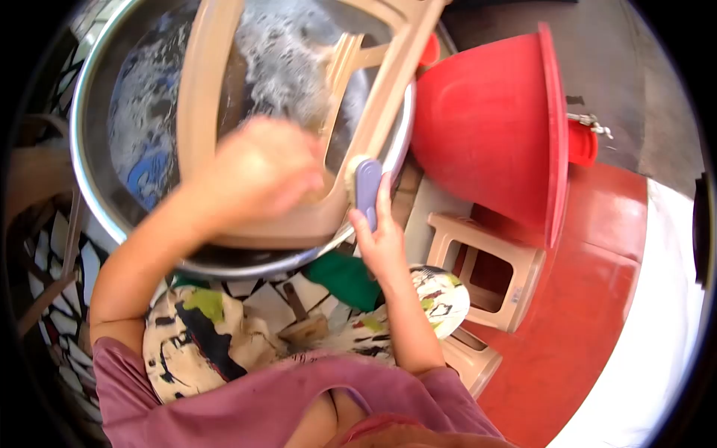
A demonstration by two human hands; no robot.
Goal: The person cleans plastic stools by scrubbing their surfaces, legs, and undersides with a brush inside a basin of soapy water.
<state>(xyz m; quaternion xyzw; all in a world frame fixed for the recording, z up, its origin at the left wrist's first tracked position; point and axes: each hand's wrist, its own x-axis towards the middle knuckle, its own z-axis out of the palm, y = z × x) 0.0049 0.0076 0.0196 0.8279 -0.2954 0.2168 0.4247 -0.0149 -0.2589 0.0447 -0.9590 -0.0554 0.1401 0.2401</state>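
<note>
A beige plastic stool point(200, 89) lies tilted in a large metal basin point(82, 160) of soapy water. My right hand point(382, 243) is closed around the purple-grey handle of a scrub brush point(367, 190). The brush's pale bristles face the stool's near right edge and appear to touch it. Over the stool's near side is my left hand point(272, 168), smeared by motion. Its fingers look curled, but I cannot tell whether anything is in them.
A large red tub point(485, 127) rests on its side to the right of the basin. Below it stands another beige stool point(489, 261) on the red floor point(597, 254). Something blue point(149, 179) shows in the basin water. Green cloth point(343, 280) hangs below the rim.
</note>
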